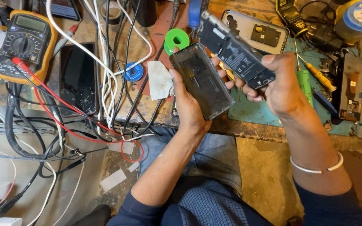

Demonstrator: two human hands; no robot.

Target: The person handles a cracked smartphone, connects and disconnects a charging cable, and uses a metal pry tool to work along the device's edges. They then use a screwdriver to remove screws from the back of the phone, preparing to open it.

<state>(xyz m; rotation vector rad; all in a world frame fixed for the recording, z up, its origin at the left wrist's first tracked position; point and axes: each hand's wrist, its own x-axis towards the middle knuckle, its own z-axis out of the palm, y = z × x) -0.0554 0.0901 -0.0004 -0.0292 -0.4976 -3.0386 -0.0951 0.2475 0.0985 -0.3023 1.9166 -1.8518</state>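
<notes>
A: What does the left hand (187, 104) hold?

B: It holds a dark phone back cover (202, 80), tilted, with its inner side up. The fingers (176, 79) grasp it along its left edge, and the palm supports it from below.

A: And the right hand (283, 86)?

B: The right hand grasps an opened phone body (235, 49), where the black battery shows. The thumb presses on the lower end and the other fingers are curled under it. This body is just to the right of the back cover and a little higher, and the two parts almost touch. A silver bangle (317, 167) is on the right wrist.

A: What is around the back cover?

B: Left of it a small white cloth (159, 79) lies on the bench (252, 129). Above the cloth is a green tape roll (177, 39). Far to the left lies a phone with cracked screen (78, 79), and farther left a yellow multimeter (24, 42) with a red lead (59, 113). Many black and white cables (105, 71) run between them. Right of the hands lies a green-handled screwdriver (303, 79) on a green mat (248, 111).
</notes>
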